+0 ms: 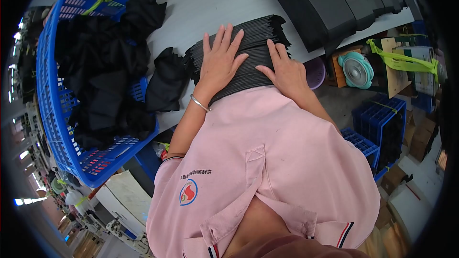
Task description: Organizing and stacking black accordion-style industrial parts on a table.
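A thick row of black fabric pieces [248, 67], their edges packed closely together, lies at the near edge of the table, against my pink shirt. My left hand [221, 59] rests flat on its left part, fingers spread and pointing away from me. On the right side of the same row lies my right hand [287, 70], its thumb apart from the fingers and its fingertips on the fabric. Neither hand grips anything. Just left of the row, a loose folded black fabric piece [167, 81] lies on the table.
A blue plastic basket [45, 91] full of crumpled black fabric [100, 67] stands at the left. Fanned stacks of black panels [318, 0] cover the far right of the grey table [210, 0]. Right of the table are a teal fan [356, 70], a purple bin [315, 73] and blue crates [377, 119].
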Demonstrator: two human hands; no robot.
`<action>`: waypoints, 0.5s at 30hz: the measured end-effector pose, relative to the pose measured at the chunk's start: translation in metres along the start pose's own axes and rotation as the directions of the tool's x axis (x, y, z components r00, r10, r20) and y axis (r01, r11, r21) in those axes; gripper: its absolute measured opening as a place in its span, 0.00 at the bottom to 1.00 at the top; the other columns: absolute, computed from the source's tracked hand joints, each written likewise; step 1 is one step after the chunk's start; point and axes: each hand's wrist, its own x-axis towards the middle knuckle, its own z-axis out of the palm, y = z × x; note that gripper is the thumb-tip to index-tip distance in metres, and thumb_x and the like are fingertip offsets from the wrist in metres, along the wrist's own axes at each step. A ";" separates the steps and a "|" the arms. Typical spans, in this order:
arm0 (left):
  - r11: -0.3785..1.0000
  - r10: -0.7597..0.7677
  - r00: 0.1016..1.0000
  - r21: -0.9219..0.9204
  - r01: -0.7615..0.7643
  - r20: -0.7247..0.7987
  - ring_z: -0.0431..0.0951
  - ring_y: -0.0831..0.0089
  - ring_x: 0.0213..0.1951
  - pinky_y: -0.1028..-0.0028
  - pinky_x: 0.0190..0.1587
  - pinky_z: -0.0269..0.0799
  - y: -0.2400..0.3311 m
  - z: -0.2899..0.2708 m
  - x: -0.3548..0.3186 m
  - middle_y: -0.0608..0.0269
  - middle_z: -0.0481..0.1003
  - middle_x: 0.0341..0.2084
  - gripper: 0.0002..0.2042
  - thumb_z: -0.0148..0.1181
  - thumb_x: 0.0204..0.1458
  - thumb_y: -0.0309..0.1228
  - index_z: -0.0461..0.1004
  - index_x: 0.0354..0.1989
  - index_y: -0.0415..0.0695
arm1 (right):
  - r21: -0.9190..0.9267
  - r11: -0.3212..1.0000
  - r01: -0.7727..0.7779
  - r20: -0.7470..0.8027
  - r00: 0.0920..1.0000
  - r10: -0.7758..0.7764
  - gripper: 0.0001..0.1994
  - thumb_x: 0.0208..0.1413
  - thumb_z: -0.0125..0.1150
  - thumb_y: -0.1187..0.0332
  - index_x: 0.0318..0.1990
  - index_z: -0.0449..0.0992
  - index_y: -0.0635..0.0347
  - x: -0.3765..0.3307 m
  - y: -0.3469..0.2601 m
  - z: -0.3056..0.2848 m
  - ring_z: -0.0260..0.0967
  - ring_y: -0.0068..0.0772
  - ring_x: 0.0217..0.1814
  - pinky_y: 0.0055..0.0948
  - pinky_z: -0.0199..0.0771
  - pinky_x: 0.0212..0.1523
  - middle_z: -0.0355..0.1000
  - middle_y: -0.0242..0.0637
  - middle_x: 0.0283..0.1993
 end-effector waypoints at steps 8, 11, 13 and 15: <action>1.000 0.004 1.000 0.004 -0.003 -0.008 0.52 0.56 0.77 0.43 0.75 0.40 0.000 0.001 -0.001 0.54 0.53 0.77 0.31 0.53 0.67 0.48 0.57 0.77 0.54 | 0.037 0.999 0.038 -0.101 0.994 -0.034 0.33 0.56 0.70 0.48 0.59 0.72 0.66 -0.002 0.002 0.001 0.76 0.41 0.26 0.34 0.78 0.27 0.68 0.43 0.61; 1.000 0.003 1.000 0.010 -0.003 -0.004 0.52 0.56 0.77 0.43 0.75 0.40 0.000 0.001 -0.001 0.54 0.53 0.77 0.31 0.53 0.67 0.48 0.58 0.77 0.54 | 0.047 0.997 0.064 -0.121 0.991 -0.058 0.31 0.54 0.72 0.50 0.55 0.72 0.66 0.000 0.003 -0.002 0.77 0.42 0.28 0.35 0.78 0.30 0.66 0.47 0.67; 1.000 0.003 1.000 0.011 -0.003 -0.001 0.52 0.56 0.77 0.43 0.75 0.40 0.000 0.001 -0.001 0.54 0.53 0.77 0.31 0.53 0.67 0.48 0.58 0.77 0.54 | 0.060 0.996 0.063 -0.099 0.993 -0.057 0.30 0.54 0.73 0.51 0.54 0.73 0.66 0.001 0.004 -0.002 0.77 0.41 0.29 0.35 0.79 0.31 0.65 0.49 0.70; 1.000 0.002 1.000 0.018 -0.002 -0.003 0.52 0.56 0.77 0.43 0.75 0.40 0.000 0.001 -0.001 0.55 0.54 0.77 0.31 0.53 0.67 0.48 0.58 0.77 0.54 | 0.069 0.994 0.088 -0.111 0.991 -0.080 0.29 0.54 0.73 0.50 0.52 0.73 0.67 0.001 0.004 -0.001 0.78 0.40 0.30 0.34 0.78 0.30 0.65 0.51 0.71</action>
